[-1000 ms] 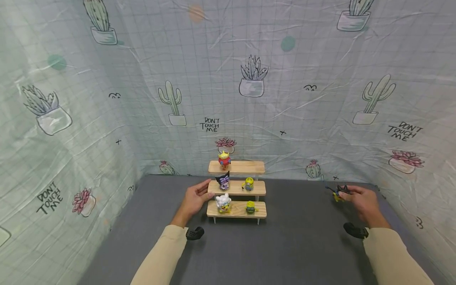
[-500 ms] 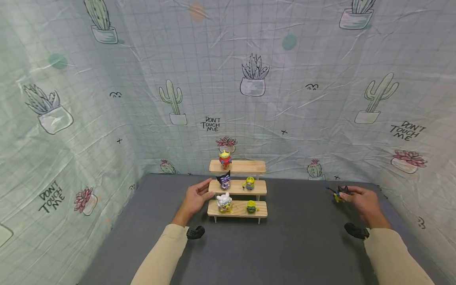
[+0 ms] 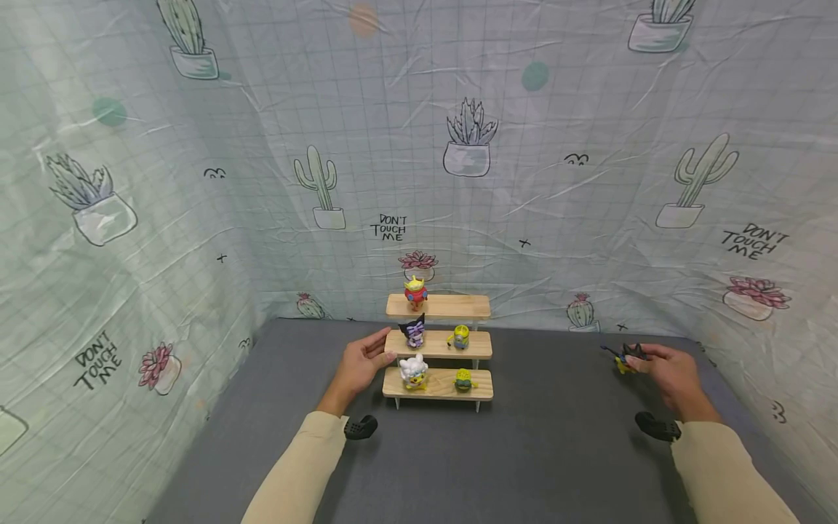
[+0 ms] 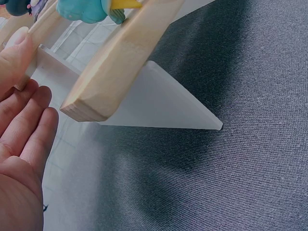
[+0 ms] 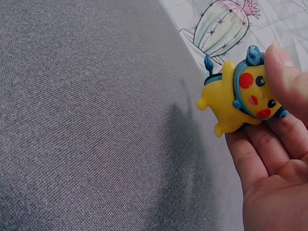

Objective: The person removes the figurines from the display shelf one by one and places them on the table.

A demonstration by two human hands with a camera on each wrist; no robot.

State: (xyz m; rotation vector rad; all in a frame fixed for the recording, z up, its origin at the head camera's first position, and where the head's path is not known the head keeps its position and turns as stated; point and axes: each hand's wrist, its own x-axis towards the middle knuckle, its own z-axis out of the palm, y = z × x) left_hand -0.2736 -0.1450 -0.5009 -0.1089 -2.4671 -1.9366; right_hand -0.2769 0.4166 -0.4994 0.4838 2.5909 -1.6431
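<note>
My left hand (image 3: 359, 364) grips the left end of the middle board of a three-tier wooden display stand (image 3: 440, 391). In the left wrist view the thumb lies on the board and the fingers are below it. Out at the right, my right hand (image 3: 672, 375) pinches a yellow Pikachu figurine (image 5: 224, 103) in a blue hood, tilted sideways above the table. On the stand are a red figurine with a yellow head (image 3: 415, 294), a purple-and-black figurine (image 3: 414, 332), a yellow minion figurine (image 3: 461, 337), a white fluffy-topped figurine (image 3: 414, 372) and a green-and-yellow figurine (image 3: 463, 380).
A dark grey cloth (image 3: 550, 451) covers the table. Behind and on both sides hangs a pale curtain (image 3: 524, 182) printed with cacti. White side supports (image 4: 159, 103) hold up the boards.
Both hands keep their holds with almost no movement. The whole scene shifts very slightly to the right in the head view.
</note>
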